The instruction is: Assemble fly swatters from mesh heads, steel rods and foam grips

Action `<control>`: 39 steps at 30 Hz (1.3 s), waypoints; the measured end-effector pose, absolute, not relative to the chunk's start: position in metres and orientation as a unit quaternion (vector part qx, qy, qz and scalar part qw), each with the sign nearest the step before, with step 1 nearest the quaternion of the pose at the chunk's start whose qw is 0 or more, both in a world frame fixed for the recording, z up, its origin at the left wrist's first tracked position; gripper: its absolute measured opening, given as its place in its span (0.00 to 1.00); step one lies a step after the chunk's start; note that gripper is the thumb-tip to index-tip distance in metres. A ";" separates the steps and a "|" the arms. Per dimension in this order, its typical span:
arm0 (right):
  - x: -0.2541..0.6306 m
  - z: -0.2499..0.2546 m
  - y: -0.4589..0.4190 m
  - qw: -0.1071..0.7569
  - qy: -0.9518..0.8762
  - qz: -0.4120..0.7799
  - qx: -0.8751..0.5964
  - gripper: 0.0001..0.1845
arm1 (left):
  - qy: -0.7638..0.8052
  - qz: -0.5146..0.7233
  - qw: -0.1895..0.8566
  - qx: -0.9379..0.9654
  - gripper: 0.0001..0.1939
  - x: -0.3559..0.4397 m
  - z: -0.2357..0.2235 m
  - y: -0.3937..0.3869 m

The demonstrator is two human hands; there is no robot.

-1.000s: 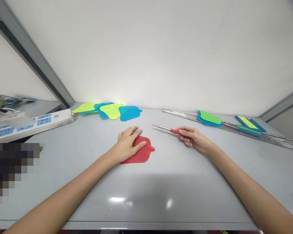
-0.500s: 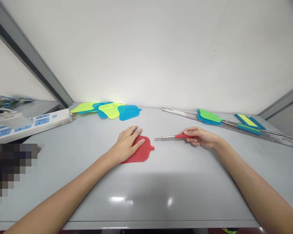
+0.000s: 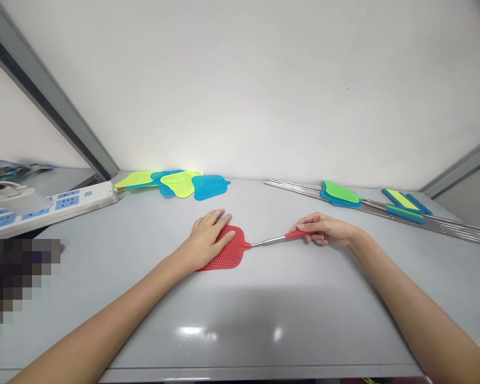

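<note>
A red perforated fly swatter head (image 3: 232, 253) lies flat on the grey table. My left hand (image 3: 210, 238) rests on it with the fingers spread, covering its left part. My right hand (image 3: 320, 228) is closed around the red grip of a metal telescopic handle (image 3: 270, 241). The handle's thin tip meets the short neck at the right end of the red head. How deep the tip sits in the neck cannot be made out.
Yellow and blue swatter heads (image 3: 178, 184) overlap by the wall. Metal rods (image 3: 292, 186) lie at back right with a green swatter head (image 3: 340, 191) and blue-yellow pieces (image 3: 404, 200) on them. A white power strip (image 3: 92, 200) lies at left.
My right hand has brought the handle down and slightly left, so its tip, apart from the red head before, now meets the neck. My left hand stays on the head.
</note>
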State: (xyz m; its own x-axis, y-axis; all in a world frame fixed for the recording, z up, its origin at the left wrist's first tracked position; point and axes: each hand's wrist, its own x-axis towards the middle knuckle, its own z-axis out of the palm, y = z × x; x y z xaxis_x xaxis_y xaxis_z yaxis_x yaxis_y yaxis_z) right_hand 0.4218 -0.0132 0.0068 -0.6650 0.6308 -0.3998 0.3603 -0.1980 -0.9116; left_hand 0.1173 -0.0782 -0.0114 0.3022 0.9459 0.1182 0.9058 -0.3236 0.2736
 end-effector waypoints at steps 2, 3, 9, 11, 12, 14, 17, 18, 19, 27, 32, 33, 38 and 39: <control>0.422 0.007 -0.013 0.102 -0.627 0.663 -0.395 0.18 | 0.579 0.129 0.077 0.802 0.26 0.118 -0.011 -0.078; 0.422 0.007 -0.013 0.103 -0.627 0.664 -0.394 0.18 | 0.579 0.128 0.078 0.801 0.26 0.118 -0.011 -0.079; 0.421 0.007 -0.014 0.107 -0.623 0.666 -0.395 0.18 | 0.577 0.127 0.076 0.803 0.26 0.117 -0.012 -0.078; 0.420 0.007 -0.015 0.107 -0.623 0.665 -0.398 0.18 | 0.576 0.127 0.072 0.805 0.26 0.116 -0.013 -0.078; 0.420 0.007 -0.015 0.108 -0.624 0.663 -0.399 0.18 | 0.575 0.128 0.070 0.805 0.25 0.116 -0.013 -0.077; 0.419 0.008 -0.016 0.110 -0.627 0.658 -0.402 0.19 | 0.574 0.128 0.069 0.806 0.25 0.116 -0.013 -0.077; 0.417 0.008 -0.017 0.114 -0.630 0.651 -0.407 0.20 | 0.572 0.128 0.068 0.807 0.25 0.117 -0.013 -0.077; 0.417 0.009 -0.017 0.115 -0.631 0.650 -0.408 0.21 | 0.571 0.129 0.068 0.808 0.25 0.117 -0.013 -0.077; 0.417 0.009 -0.017 0.115 -0.631 0.649 -0.409 0.21 | 0.570 0.130 0.067 0.809 0.25 0.117 -0.013 -0.077; 0.415 0.006 -0.018 0.151 -0.592 0.670 -0.422 0.21 | 0.566 0.139 0.059 0.811 0.24 0.116 -0.015 -0.077; 0.409 0.003 -0.021 0.166 -0.572 0.695 -0.403 0.21 | 0.564 0.135 0.050 0.813 0.24 0.117 -0.015 -0.076; 0.409 0.003 -0.021 0.168 -0.569 0.697 -0.403 0.21 | 0.565 0.131 0.049 0.813 0.24 0.117 -0.015 -0.076; 0.407 0.002 -0.021 0.179 -0.560 0.700 -0.404 0.21 | 0.570 0.114 0.048 0.812 0.24 0.117 -0.013 -0.076; 0.407 0.002 -0.021 0.179 -0.559 0.701 -0.405 0.21 | 0.570 0.113 0.048 0.812 0.24 0.117 -0.012 -0.076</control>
